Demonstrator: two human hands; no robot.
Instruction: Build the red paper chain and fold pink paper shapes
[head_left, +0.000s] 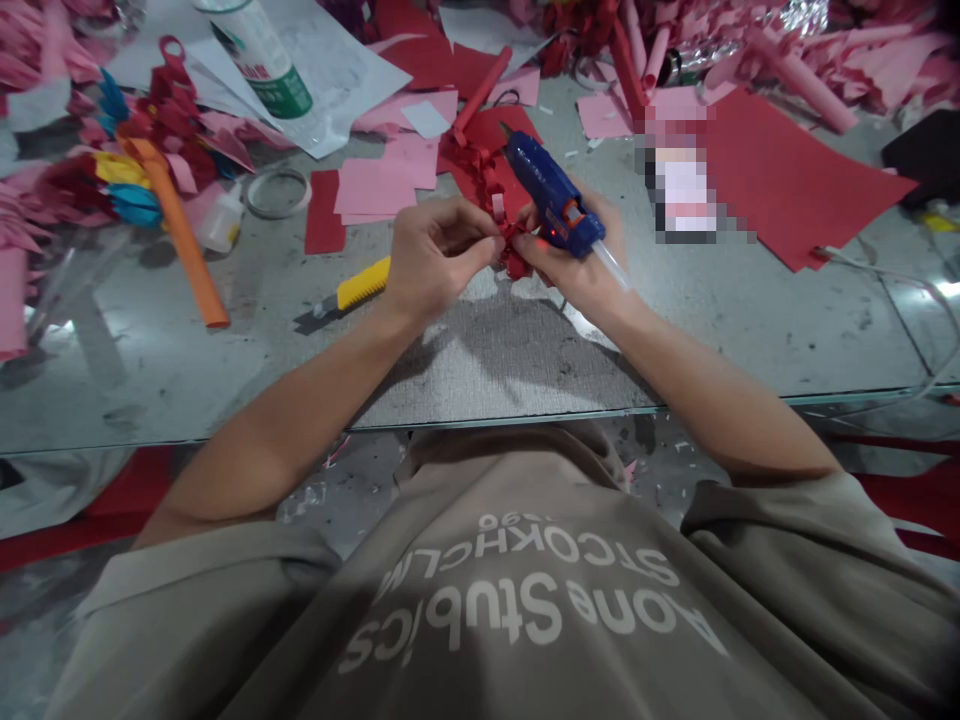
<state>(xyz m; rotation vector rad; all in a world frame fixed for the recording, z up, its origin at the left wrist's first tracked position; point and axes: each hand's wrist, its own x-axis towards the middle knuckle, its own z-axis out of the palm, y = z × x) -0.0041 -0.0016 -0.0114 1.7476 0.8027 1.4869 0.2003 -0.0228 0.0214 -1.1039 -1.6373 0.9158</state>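
Note:
My left hand point(442, 250) pinches the left side of a curly red paper piece point(516, 262) above the table, thumb against fingers. From the other side, my right hand point(574, 265) closes its fingertips on the same red paper piece. A blue glue gun point(551, 190) lies across my right hand, nozzle pointing away from me to the upper left, a clear glue stick out of its back end. More curled red paper point(487, 175) stretches off behind the piece over a flat red sheet. Beside my left wrist lies a yellow utility knife point(364, 283), partly hidden by the hand.
Pink paper cards point(375, 188) and a tape roll point(278, 193) lie left of centre. An orange paper tube point(184, 250), a small glue bottle point(223, 222) and a green-white can point(259, 60) stand or lie further left. A large red sheet point(795, 170) and a white cable point(885, 268) are at right.

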